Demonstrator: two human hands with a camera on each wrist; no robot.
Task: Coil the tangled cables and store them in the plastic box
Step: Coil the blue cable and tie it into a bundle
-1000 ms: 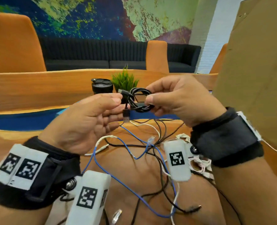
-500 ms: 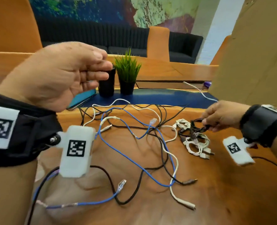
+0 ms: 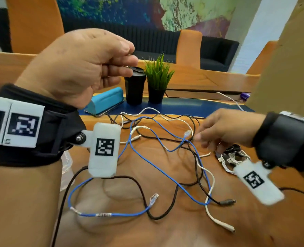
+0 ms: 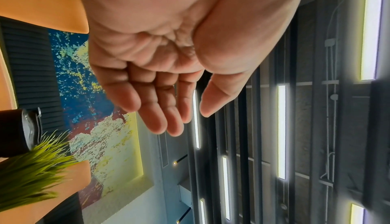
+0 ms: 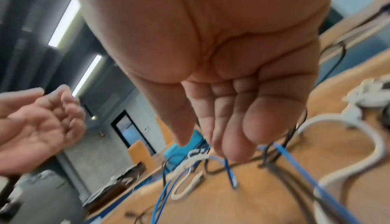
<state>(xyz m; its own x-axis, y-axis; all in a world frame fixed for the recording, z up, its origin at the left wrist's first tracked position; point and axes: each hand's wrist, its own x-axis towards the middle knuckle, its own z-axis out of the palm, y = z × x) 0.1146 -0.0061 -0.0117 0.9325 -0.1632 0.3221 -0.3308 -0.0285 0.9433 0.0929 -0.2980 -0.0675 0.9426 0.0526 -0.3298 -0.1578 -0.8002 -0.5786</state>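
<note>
Head view looks down on a wooden desk [image 3: 165, 232] whose near part carries a loose tangle of cables [image 3: 181, 157], and every place here is given from that tangle. Beyond the tangle a dark blue strip crosses the desk, and on it stand a black cup [image 3: 134, 88], a small green plant [image 3: 157, 77] in a black pot just beside the cup, and a light blue case [image 3: 105, 100]. To the right of the tangle a tall cardboard sheet [image 3: 290, 59] walls off that side. Bare wood lies nearer the camera than the tangle, crossed only by a blue cable [image 3: 167, 175], a black cable [image 3: 142, 196] and a white cable [image 3: 212, 186] with their plugs lying free. Just right of the tangle sits a small bundle of coiled cables [image 3: 234, 157], black and white together, on the desk. The left hand [image 3: 80, 66] hangs in the air above and left of the tangle; the left wrist view shows its fingers relaxed and slightly spread, the palm bare, holding nothing. The right hand [image 3: 226, 129] reaches over the right edge of the tangle with fingers stretched down; in the right wrist view its fingertips [image 5: 238, 154] are at the blue and black strands, but blur hides whether they pinch one. Both wrists wear black bands with white tags [image 3: 104, 148] printed in black square codes; no readable words show. The plastic box cannot be made out for certain.
</note>
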